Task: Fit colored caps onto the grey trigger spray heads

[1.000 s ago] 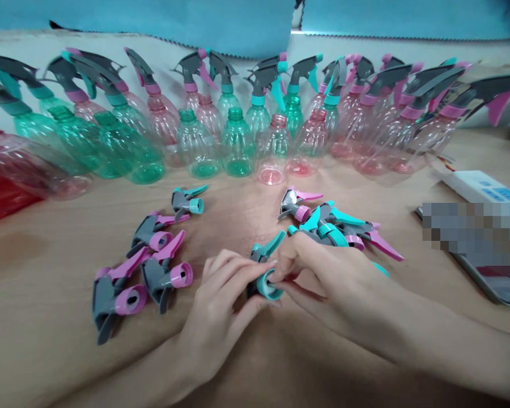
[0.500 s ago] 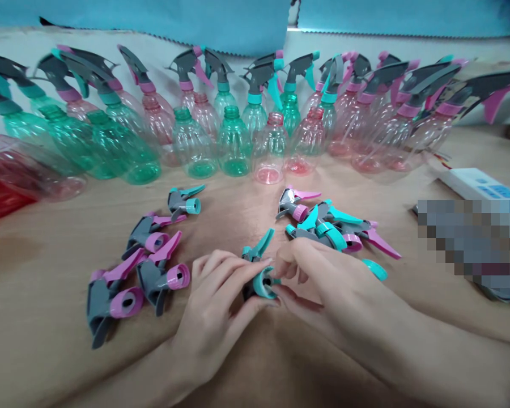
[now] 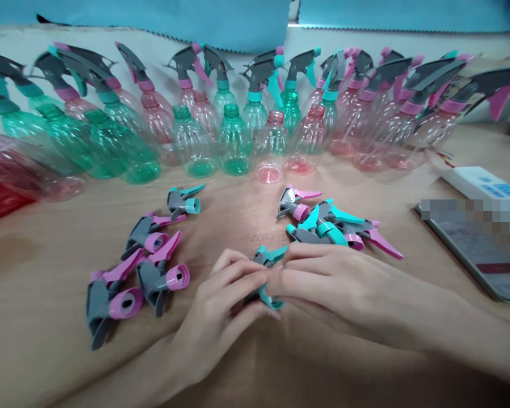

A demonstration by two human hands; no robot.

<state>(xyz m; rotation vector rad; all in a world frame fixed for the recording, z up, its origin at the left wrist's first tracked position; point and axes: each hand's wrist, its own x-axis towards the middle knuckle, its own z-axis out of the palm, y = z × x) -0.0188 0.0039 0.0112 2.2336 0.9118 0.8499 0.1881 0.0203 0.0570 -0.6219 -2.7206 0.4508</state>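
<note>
My left hand point(image 3: 219, 309) pinches a grey and teal trigger spray head point(image 3: 267, 256) low over the table, fingers on top and thumb below. On the same spray head, my right hand point(image 3: 344, 283) closes its fingers over the teal screw collar point(image 3: 272, 300), hiding most of it. Left of my hands lie loose spray heads with pink collars, one of them a grey and pink spray head point(image 3: 157, 283). Farther back sits a teal-collared spray head point(image 3: 185, 201). Beyond my right hand is a pile of pink and teal spray heads point(image 3: 323, 229).
Clear green bottles point(image 3: 195, 147) and pink bottles point(image 3: 270, 150) stand along the back, many with spray heads on, several with bare necks. At the right lie a phone point(image 3: 471, 249) and a white box point(image 3: 484, 184). A red bag point(image 3: 4, 195) is at the left edge.
My right hand has moved in over the collar, its fingers now covering the opening that showed before. The spray head has turned, its trigger leaning lower to the right.
</note>
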